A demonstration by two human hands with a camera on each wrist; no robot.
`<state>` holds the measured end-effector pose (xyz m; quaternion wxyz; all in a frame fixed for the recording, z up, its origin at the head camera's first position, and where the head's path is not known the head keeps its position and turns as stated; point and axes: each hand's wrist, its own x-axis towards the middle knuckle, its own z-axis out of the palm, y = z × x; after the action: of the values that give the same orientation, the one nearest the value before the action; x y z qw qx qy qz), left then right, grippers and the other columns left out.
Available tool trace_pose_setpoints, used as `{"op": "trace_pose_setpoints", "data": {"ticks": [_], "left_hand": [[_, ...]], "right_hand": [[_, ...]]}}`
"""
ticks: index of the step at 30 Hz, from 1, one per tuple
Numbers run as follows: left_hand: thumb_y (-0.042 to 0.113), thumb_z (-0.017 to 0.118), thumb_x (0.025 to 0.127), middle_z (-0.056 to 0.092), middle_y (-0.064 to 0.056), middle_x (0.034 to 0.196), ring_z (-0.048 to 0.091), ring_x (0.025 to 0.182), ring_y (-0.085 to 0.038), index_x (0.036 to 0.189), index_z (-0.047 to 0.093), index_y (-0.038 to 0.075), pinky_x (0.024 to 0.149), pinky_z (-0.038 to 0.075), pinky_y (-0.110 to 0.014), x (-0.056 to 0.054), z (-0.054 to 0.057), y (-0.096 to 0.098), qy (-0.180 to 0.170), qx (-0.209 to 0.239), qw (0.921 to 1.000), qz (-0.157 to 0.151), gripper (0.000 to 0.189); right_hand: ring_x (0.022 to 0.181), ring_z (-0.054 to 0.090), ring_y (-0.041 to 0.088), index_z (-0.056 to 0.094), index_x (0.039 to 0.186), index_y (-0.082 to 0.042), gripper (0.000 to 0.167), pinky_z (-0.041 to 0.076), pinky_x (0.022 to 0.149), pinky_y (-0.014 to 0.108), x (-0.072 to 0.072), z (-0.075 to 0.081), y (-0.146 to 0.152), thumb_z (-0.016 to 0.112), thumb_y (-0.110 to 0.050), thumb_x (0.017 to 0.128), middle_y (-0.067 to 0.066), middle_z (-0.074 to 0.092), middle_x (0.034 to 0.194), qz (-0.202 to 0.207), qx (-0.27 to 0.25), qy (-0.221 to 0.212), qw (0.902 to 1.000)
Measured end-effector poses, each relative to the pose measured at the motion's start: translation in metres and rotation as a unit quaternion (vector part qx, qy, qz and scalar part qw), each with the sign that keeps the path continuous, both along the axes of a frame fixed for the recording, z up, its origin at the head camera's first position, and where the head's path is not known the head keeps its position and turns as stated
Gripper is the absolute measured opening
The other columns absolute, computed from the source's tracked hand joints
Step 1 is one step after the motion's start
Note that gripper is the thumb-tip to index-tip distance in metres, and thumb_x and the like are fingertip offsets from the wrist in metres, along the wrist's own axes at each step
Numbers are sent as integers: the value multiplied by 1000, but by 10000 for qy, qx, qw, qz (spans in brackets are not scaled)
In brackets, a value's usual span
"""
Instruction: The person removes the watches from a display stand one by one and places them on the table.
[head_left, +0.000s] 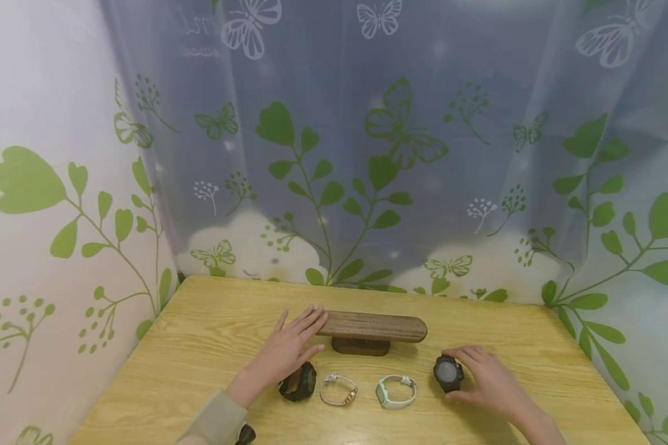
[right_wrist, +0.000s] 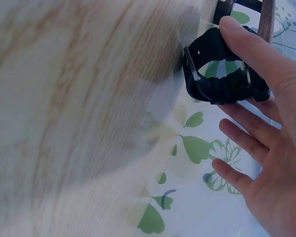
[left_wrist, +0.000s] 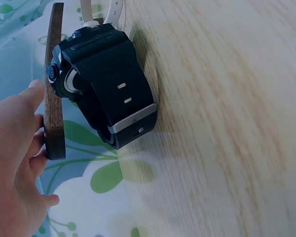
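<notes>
My left hand [head_left: 281, 352] reaches to the left end of a dark wooden T-shaped display stand [head_left: 375, 326], touching it with extended fingers. In the left wrist view, those fingers lie by the stand's bar [left_wrist: 53, 123], partly behind it. Below this hand a black watch [head_left: 308, 382] stands on its side, strap buckled into a loop. My right hand [head_left: 492, 386] pinches another black watch [head_left: 448, 372] between thumb and forefinger, at the right of the table. In the right wrist view this watch [right_wrist: 219, 90] shows its closed strap, with the other fingers spread below.
Between the two black watches stand a thin pale watch with gold-coloured parts [head_left: 349, 400] and a mint-green watch [head_left: 383, 395]. A dark object [head_left: 246, 434] shows partly beside the left sleeve. A patterned curtain [head_left: 334, 185] hangs behind the wooden table [head_left: 211, 321].
</notes>
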<state>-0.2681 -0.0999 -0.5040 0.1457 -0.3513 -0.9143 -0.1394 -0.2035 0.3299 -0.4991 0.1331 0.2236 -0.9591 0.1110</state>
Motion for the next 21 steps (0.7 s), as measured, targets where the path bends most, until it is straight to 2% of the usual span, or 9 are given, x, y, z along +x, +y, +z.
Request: {"op": "trace_pose_setpoints", "data": {"ticks": [7,13,21], "left_hand": [[39,60,102,35,-10,162,33,150,-28,156,39,9,117,21,-69,0,-2,1,83,36,10000,-32,66],[40,60,102,36,-10,162,34,149,-28,156,40,10,117,22,-69,-1,-2,0,186,44,9998,-42,66],[42,56,104,31,-7,164,30,151,-26,158,36,12,118,19,-68,0,0,0,-40,3,10000,-9,65]], "right_hand": [[109,64,34,67,126,-13,76,54,89,60,8,3,-4,92,-49,65,5,68,118,69,10,-189,9998],[107,66,34,66,128,-14,76,55,88,57,7,2,-7,92,-49,67,3,67,120,116,-66,-390,9992],[106,66,30,65,131,-13,77,56,86,54,5,-1,-12,87,-56,71,3,65,121,192,-2,-543,9983]]}}
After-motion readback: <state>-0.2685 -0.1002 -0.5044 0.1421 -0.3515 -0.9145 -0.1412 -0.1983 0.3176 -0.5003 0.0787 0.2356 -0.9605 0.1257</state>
